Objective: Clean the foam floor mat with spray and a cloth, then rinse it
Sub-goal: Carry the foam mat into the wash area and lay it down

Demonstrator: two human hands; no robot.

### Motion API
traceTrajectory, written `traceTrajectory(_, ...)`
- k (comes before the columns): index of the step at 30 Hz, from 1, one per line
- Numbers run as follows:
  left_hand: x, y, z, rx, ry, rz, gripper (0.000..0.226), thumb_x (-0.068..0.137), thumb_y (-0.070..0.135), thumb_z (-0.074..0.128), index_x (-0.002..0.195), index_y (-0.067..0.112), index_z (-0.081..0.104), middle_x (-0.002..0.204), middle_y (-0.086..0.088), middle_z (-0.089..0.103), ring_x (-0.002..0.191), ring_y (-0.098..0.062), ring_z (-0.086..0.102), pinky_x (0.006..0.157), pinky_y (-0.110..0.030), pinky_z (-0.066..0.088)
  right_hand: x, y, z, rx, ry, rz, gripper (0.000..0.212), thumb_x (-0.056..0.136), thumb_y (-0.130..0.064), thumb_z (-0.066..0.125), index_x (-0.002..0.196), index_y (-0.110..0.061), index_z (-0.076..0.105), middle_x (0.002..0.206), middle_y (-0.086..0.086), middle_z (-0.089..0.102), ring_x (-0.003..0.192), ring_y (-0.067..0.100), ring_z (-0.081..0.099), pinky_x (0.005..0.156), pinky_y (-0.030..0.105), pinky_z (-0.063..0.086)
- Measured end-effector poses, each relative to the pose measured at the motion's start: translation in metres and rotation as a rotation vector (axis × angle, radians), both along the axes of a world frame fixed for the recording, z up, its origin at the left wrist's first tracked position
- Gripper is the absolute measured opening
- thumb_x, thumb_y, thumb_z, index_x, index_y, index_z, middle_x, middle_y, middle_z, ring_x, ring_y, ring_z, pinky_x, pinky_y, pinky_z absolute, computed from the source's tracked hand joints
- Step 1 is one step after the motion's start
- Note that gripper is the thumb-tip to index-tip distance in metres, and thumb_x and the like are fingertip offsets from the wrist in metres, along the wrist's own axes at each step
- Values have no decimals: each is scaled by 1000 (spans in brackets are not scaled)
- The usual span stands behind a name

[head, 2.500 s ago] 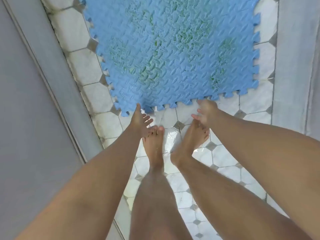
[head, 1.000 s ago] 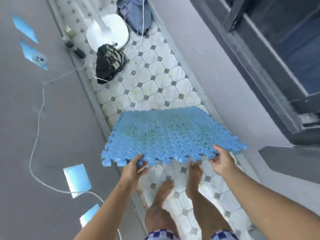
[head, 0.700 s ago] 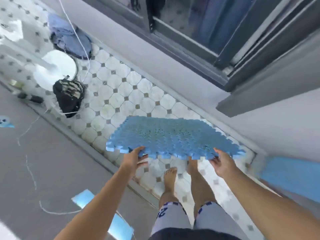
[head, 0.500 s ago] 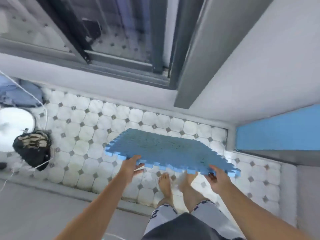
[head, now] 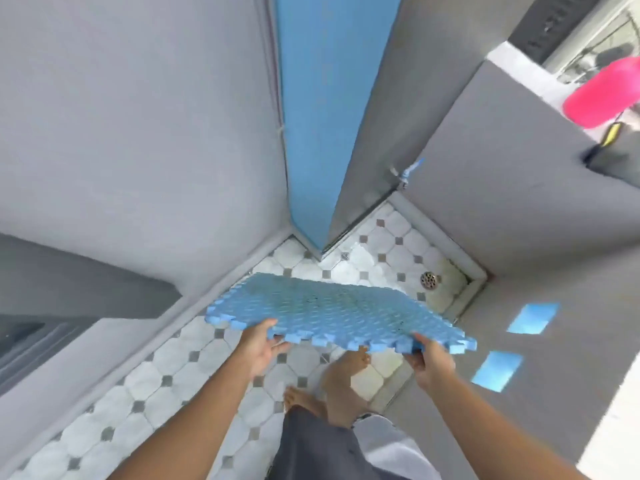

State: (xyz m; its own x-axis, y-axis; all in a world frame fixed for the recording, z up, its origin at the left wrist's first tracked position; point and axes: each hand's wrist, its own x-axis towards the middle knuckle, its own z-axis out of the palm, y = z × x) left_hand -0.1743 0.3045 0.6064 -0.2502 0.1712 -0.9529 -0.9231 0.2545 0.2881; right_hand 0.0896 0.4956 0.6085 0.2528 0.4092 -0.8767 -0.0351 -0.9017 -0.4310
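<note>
Carried round from the window side, the foam mat (head: 332, 313) is now held roughly level above the tiled floor (head: 156, 375), near the floor drain (head: 430, 280). The left hand (head: 258, 344) and right hand (head: 431, 363) each grip its near edge.

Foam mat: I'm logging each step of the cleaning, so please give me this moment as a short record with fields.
foam mat: blue, jigsaw-edged, held off the floor, roughly level
left hand: grips the mat's near edge, thumb on top
right hand: grips the near edge by the right corner
tiled floor: white with small grey squares, under the mat
drain: in the floor corner beyond the mat
tap: on the wall above that corner
pink container: upper right, blurred
stage: mat carried toward the drain corner, apparently for rinsing
</note>
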Motion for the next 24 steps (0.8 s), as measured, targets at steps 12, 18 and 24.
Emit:
traceTrajectory(12,40,193,-8,3,-20,-280,26,104,-5,46,129,2,52,108,-19,67,92,-33,67,61,-43,64,83,109,-4,32,-91,-298,25,83,-4,75,101,-2,58,99,16,69,85,32,70,72,45,61)
traceTrajectory(18,62,258,-18,27,-18,-337,32,104,-6,48,133,6,51,118,-18,66,94,-31,67,64,-41,65,106,140,-9,45,-131,-448,22,84,-2,73,86,-10,53,100,16,69,86,32,69,85,51,59)
traceTrajectory(24,60,326,-45,48,1,-421,33,103,-5,50,134,4,52,121,-18,66,90,-29,70,57,-36,65,111,171,-30,28,-106,-560,21,83,-4,76,97,-6,60,106,17,72,86,29,71,79,44,59)
